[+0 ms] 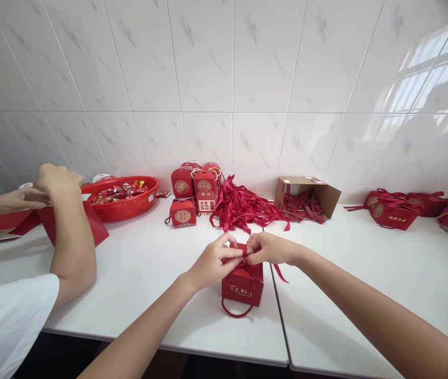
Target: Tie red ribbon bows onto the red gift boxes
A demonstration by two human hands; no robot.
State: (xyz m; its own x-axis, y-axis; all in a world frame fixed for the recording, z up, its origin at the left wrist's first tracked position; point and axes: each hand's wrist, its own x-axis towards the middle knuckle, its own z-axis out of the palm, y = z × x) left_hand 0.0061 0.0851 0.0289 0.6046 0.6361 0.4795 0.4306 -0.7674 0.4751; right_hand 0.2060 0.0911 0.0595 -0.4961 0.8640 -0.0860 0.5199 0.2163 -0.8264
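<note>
A small red gift box (243,289) with gold lettering stands on the white table in front of me, its red cord handle (237,315) hanging down the near side. Over its top my left hand (218,260) pinches a red ribbon (245,252) from the left. My right hand (268,248) pinches the same ribbon from the right, the fingertips of both hands almost meeting at the knot. One ribbon tail (280,273) trails out on the right side of the box. The fingers partly cover the box's top.
Behind the box lie a heap of red ribbons (243,202), stacked red boxes (207,184) and an open cardboard box (332,202) of ribbon strips. Ribbon-tied boxes (395,213) stand right. At left, a co-worker's hands (60,179) handle red card beside a red basket (129,211) of sweets.
</note>
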